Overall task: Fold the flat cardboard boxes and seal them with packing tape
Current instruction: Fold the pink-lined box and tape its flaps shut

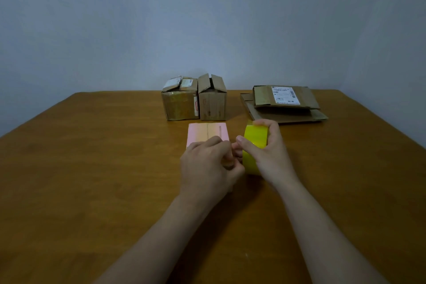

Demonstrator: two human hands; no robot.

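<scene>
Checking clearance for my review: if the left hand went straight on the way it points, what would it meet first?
Probably the pink box, just beyond the left hand; depth is unclear, they may already touch.

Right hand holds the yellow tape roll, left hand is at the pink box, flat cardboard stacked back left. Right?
No: the head view shows the flat cardboard stacked back right, not back left. As stated, the right hand holds the tape roll and the left hand is at the pink box.
</scene>
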